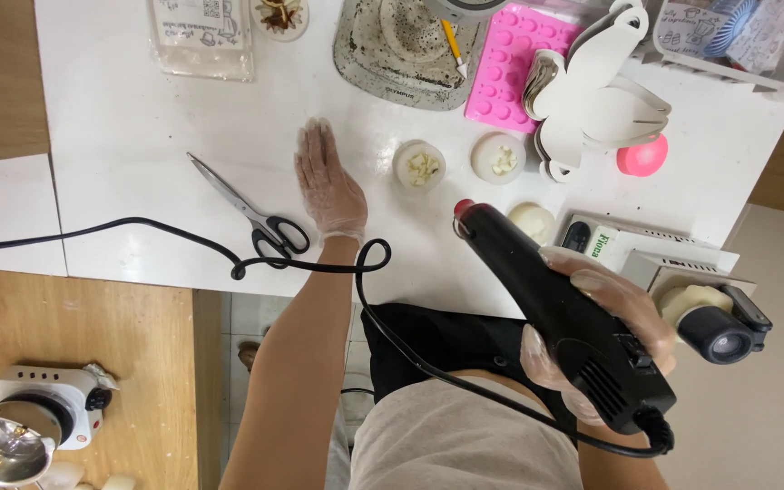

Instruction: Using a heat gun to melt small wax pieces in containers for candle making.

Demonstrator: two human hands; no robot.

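From the head camera we see our right hand [605, 340], in a thin clear glove, clenched around the handle of a black heat gun [560, 308], its red-tipped nozzle pointing up and away over the white table [129, 136]. Just beyond the nozzle sits a pale round dish [532, 220], and farther off two small round cups [419, 164] with pale bits inside. The gun's black cord [183, 238] trails back from the grip, loops under our left forearm and runs off to the left. Our left hand [328, 186], also gloved, lies flat and released on the table, fingers together, holding nothing. Scissors [251, 213] lie just to its left.
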